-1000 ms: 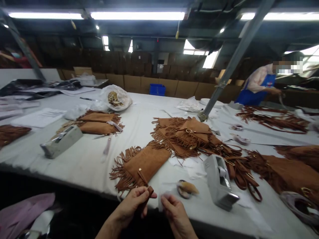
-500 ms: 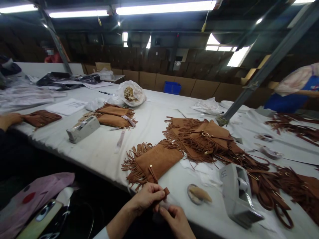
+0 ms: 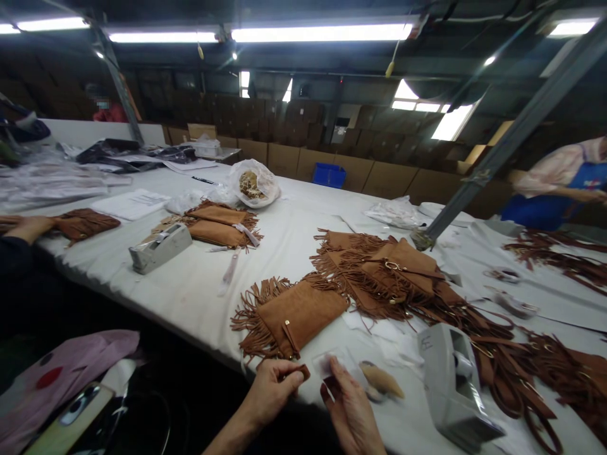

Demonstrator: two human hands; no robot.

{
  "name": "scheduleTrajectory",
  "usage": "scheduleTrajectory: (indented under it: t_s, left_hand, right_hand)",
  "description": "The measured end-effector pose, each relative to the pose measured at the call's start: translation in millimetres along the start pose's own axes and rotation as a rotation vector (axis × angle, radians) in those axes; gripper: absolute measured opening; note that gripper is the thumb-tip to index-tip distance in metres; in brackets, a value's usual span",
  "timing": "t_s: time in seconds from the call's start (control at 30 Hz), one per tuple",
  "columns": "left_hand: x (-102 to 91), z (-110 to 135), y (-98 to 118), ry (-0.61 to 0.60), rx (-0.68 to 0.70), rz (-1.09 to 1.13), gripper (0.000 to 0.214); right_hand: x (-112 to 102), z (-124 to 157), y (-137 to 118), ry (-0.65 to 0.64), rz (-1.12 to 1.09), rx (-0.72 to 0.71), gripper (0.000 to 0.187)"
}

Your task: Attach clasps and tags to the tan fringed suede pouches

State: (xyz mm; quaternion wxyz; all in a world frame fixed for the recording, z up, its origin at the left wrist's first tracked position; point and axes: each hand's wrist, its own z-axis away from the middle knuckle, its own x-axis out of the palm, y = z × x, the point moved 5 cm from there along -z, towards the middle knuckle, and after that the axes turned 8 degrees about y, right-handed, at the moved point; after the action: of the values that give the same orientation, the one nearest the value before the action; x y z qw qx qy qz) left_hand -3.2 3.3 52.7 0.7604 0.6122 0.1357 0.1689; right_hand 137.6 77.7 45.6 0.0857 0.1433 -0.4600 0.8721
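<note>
My left hand (image 3: 272,390) pinches a small brown leather piece (image 3: 304,371) at the table's front edge. Close by on the right, my right hand (image 3: 349,404) has a small clear plastic bag (image 3: 349,363) between thumb and fingers; its outline is blurred. Just beyond both hands lies a tan fringed bag (image 3: 301,313) with a zip pull on its front. Partly behind the plastic is a tan, rounded object (image 3: 383,380) on a round grey one. A grey tape dispenser (image 3: 450,385) stands to the right of my right hand.
Fringed bags (image 3: 379,268) and brown straps (image 3: 505,379) are piled at the right. Further left are a second tape dispenser (image 3: 161,248), two more fringed bags (image 3: 215,234) and a filled plastic sack (image 3: 253,183). Another person's hand (image 3: 31,229) rests on a bag at far left. A metal post (image 3: 488,167) slants up.
My hands have moved apart. My right hand has drawn the clear plastic up and rightward, away from the leather piece, which stays in my left hand.
</note>
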Motion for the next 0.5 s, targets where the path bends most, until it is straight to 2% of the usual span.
scheduleTrajectory:
  t_s: [0.23, 0.5]
  left_hand:
    - [-3.7, 5.6, 9.5, 0.023, 0.099, -0.066, 0.039]
    - [-0.6, 6.6, 10.1, 0.048, 0.158, -0.111, 0.028]
  right_hand:
    - [12.0, 6.3, 10.9, -0.025, -0.087, 0.143, 0.032]
    - [18.6, 9.5, 9.7, -0.109, 0.071, 0.03, 0.031]
